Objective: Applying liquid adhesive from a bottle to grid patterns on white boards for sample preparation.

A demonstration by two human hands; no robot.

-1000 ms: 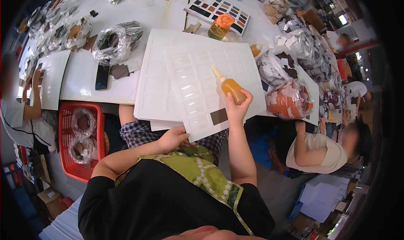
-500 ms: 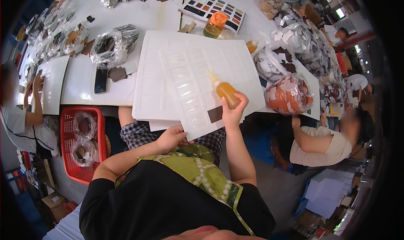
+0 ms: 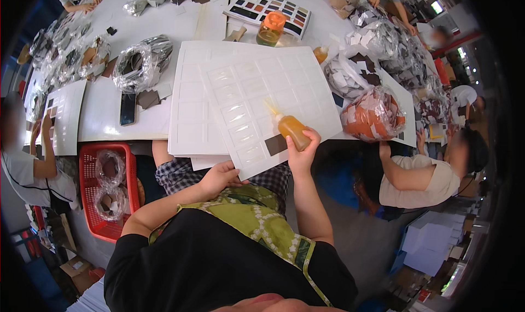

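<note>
My right hand [image 3: 304,151] is wrapped round a squeeze bottle [image 3: 293,129] of amber liquid, tilted with its thin yellow nozzle pointing far left, close over a white sheet [image 3: 309,80]. This sheet has rows of rectangular outlines, and several along its left side shine as if wet. One dark brown swatch [image 3: 275,145] lies on it near the front edge, beside the bottle. My left hand [image 3: 223,178] pinches the sheet's near left corner, which overhangs the table edge. Underneath is a stack of similar white sheets [image 3: 187,88], turned at a different angle.
A phone [image 3: 128,109] and loose swatches lie left of the stack. Plastic bags of swatches [image 3: 374,115] crowd the right. Behind stand an orange-lidded jar [image 3: 271,28] and a colour sample card [image 3: 290,11]. A red basket [image 3: 86,189] sits lower left. Co-workers sit on both sides.
My right hand has brought the bottle and its nozzle a little nearer to me over the sheet, tilting it flatter. My left hand keeps its hold on the corner. The whole view has shifted slightly.
</note>
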